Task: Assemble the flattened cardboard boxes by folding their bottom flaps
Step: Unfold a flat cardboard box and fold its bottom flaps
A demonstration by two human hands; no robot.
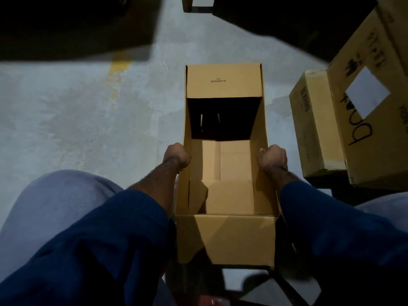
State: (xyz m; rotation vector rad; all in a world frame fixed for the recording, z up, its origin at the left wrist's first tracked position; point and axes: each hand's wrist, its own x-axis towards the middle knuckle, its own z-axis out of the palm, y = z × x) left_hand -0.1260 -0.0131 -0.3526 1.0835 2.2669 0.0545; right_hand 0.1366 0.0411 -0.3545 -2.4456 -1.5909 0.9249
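The floor [77, 107] is pale, mottled grey concrete, with a worn yellow paint streak [119, 65] at upper centre-left and deep shadow along the top. At the right a closed brown carton [313, 129] sits on it, with a larger white-labelled carton [371, 151] against it. An open cardboard box [225, 235] is at centre; its base is hidden.

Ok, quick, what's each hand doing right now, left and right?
Left hand: fingers curled, gripping the left wall of the open cardboard box.
Right hand: fingers curled, gripping the box's right wall.
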